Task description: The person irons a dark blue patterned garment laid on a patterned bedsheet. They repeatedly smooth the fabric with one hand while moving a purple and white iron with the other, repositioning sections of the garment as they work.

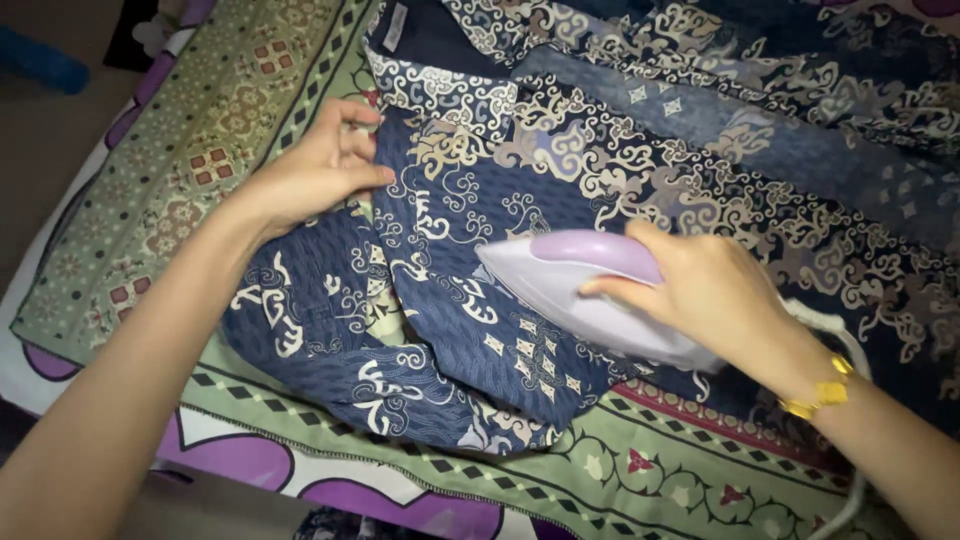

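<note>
A dark blue patterned garment (pixel 450 260) lies spread over a green patterned mat (pixel 200 130), which covers a white and purple sheet (pixel 240 460). On the garment, near its middle, stands a lilac and white iron (pixel 580 290), its tip pointing toward the left hand. The right hand (pixel 710 295) has its fingers (pixel 610 288) clenched around the iron's handle. The left hand (pixel 315 170) rests at the garment's left edge, fingers pinching the cloth there. A gold bracelet (pixel 820 392) circles the right wrist.
</note>
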